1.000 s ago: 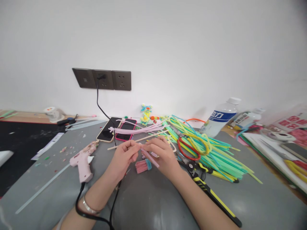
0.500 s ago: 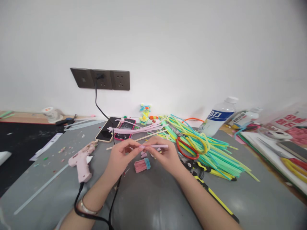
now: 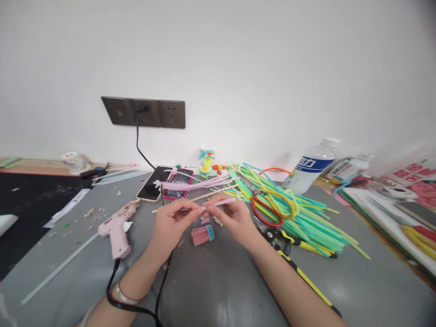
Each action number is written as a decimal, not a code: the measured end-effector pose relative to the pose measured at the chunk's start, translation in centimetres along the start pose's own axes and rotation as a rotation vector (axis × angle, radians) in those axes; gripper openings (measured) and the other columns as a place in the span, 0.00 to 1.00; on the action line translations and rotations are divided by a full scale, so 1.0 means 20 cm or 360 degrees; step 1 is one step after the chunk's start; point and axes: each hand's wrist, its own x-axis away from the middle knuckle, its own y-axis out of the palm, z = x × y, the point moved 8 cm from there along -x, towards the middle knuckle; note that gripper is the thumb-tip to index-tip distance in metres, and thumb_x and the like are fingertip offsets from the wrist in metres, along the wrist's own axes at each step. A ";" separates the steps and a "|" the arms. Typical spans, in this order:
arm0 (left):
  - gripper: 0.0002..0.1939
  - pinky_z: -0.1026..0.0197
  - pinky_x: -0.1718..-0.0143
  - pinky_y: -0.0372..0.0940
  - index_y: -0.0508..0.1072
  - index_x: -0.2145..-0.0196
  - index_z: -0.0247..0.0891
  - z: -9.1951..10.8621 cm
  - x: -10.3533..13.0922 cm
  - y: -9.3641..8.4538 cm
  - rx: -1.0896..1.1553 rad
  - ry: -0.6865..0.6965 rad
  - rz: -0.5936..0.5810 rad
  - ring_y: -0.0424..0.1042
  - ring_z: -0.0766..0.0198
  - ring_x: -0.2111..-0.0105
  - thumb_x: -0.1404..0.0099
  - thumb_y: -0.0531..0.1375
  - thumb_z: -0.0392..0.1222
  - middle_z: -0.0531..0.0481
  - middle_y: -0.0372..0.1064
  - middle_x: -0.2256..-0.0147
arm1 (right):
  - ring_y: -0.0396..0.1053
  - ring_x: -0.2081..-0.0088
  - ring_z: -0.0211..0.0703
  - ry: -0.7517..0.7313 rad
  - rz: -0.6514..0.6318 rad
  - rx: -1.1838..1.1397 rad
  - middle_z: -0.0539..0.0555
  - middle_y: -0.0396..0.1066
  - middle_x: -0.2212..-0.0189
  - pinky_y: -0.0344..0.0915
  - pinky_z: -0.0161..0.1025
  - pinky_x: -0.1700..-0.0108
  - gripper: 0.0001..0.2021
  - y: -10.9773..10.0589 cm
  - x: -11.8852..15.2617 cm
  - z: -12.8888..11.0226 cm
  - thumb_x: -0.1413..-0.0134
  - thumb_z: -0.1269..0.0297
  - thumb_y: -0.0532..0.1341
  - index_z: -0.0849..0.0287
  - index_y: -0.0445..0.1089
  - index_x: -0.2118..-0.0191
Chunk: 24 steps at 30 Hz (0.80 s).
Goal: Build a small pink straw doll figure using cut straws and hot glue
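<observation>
crosswise | pink stem (image 3: pixel 223 202) pointing rightward | left hand (image 3: pixel 173 222) + right hand (image 3: pixel 235 222) pinching

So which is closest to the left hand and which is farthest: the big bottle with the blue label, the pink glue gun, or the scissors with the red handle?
From the left hand, in the head view:
1. Pink glue gun, on its left
2. Scissors, to the right, past the other hand
3. Bottle, farther right, near the wall

The left hand (image 3: pixel 175 225) and right hand (image 3: pixel 235 222) are bare; a shiny, silver-coloured bangle (image 3: pixel 123 296) circles the left forearm (image 3: pixel 143 272), with a blurred pale edge (image 3: pixel 87 314) nearer the elbow.
</observation>
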 end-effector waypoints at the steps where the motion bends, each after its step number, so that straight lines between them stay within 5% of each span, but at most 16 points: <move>1: 0.04 0.67 0.73 0.65 0.78 0.74 0.38 -0.01 0.00 0.01 0.0024 -0.0033 -0.0019 0.69 0.66 0.76 0.43 0.66 0.40 0.53 0.74 0.77 | 0.71 0.72 0.39 0.0002 0.0016 -0.0017 0.52 0.73 0.73 0.68 0.35 0.70 0.09 -0.01 0.00 0.00 0.40 0.58 0.63 0.58 0.75 0.65; 5: 0.09 0.65 0.73 0.65 0.78 0.70 0.37 -0.06 0.00 0.06 0.0207 -0.0221 -0.0204 0.70 0.67 0.77 0.42 0.66 0.46 0.52 0.74 0.74 | 0.70 0.72 0.37 0.0089 0.0071 -0.0122 0.50 0.71 0.73 0.67 0.34 0.71 0.09 -0.05 -0.02 0.02 0.44 0.57 0.66 0.58 0.73 0.67; 10: 0.18 0.66 0.75 0.63 0.77 0.73 0.34 -0.14 0.03 0.14 0.0542 -0.0576 -0.0469 0.67 0.67 0.77 0.42 0.67 0.54 0.50 0.71 0.75 | 0.69 0.71 0.37 0.0333 -0.0258 -0.0189 0.50 0.72 0.71 0.65 0.34 0.69 0.10 -0.01 -0.01 0.04 0.43 0.58 0.66 0.60 0.74 0.66; 17: 0.16 0.69 0.78 0.55 0.73 0.78 0.32 -0.16 0.11 0.23 0.0849 -0.0917 -0.0824 0.61 0.73 0.80 0.45 0.71 0.46 0.53 0.65 0.79 | 0.66 0.70 0.36 0.0380 -0.0474 -0.0183 0.49 0.69 0.73 0.63 0.34 0.66 0.10 0.03 0.02 0.04 0.44 0.58 0.67 0.61 0.72 0.68; 24: 0.14 0.69 0.81 0.51 0.75 0.77 0.32 -0.17 0.13 0.24 0.0835 -0.0985 -0.0921 0.57 0.74 0.81 0.47 0.72 0.45 0.55 0.62 0.80 | 0.68 0.69 0.37 0.0430 -0.0567 -0.0328 0.49 0.69 0.72 0.64 0.35 0.64 0.12 0.07 0.04 0.04 0.45 0.58 0.67 0.61 0.70 0.67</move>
